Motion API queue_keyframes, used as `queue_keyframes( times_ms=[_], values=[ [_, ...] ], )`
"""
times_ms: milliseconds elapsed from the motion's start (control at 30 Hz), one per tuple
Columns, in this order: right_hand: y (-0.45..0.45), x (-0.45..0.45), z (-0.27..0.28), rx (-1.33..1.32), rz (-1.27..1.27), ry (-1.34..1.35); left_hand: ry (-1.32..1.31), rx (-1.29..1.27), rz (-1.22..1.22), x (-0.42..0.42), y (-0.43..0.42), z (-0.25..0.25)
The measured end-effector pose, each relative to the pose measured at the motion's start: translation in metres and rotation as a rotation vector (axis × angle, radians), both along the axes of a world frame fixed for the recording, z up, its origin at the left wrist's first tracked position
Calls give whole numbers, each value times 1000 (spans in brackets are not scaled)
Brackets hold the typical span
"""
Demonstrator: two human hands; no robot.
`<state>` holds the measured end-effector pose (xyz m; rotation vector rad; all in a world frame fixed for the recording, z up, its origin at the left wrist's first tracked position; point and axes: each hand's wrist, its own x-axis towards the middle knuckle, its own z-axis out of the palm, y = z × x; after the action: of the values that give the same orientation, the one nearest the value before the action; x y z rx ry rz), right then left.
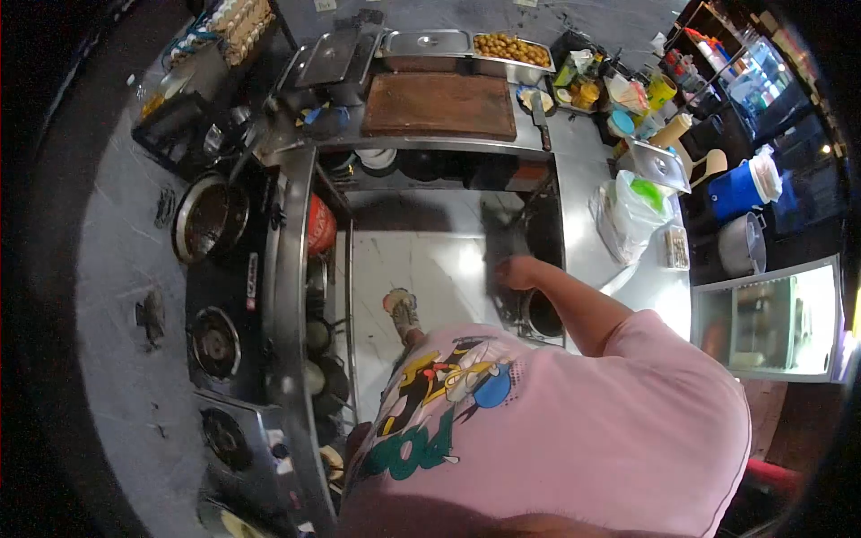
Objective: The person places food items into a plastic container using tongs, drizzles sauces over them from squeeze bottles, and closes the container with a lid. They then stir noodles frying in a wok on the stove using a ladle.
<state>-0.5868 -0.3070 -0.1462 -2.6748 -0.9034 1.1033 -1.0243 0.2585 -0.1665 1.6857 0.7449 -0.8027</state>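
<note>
My right hand (516,273) is at the end of my bent right arm, low beside the right-hand steel counter (583,188) and above the floor. Its fingers are dark and blurred, so whether they hold anything cannot be made out. The rim of a dark round pot (542,316) is just below it, under the counter edge. My left hand does not show. On the counter are a white plastic bag (639,220) with something green inside and a clear box of small items (676,247).
Ahead, a wooden board (439,106) lies near a knife (541,121), lidded trays (426,42) and a tray of small round yellow-brown food (511,50). Stoves line the left, with a pan (211,218). A blue cooler (737,190) and lit glass-front cabinet (771,318) stand right.
</note>
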Motion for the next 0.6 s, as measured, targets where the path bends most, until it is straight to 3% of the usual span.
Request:
queue_keyframes(
  times_ms=[67,133,200,267,300,333,400,433,500,600],
  values=[
    [5,21,-16,-24,124,-59,-44,23,-130,59,28,-3],
    [16,32,7,-245,393,-4,-142,52,-291,130,59,-8],
    [1,43,-17,-7,102,137,-285,129,-511,198,81,-6],
    [3,54,10,-216,479,-46,-454,278,-726,269,83,5],
    [3,60,9,-213,468,-38,-521,350,-792,300,79,14],
    [-1,67,6,-206,436,-48,-588,428,-852,332,75,24],
    [-15,83,-8,-198,392,-52,-331,-22,-114,402,41,64],
    [-14,93,3,-182,279,3,-325,-24,-123,434,25,93],
    [1,126,61,-81,-127,170,-418,136,-378,490,-2,145],
    [18,219,105,70,-395,1,-473,149,-425,555,-25,155]
  ],
)
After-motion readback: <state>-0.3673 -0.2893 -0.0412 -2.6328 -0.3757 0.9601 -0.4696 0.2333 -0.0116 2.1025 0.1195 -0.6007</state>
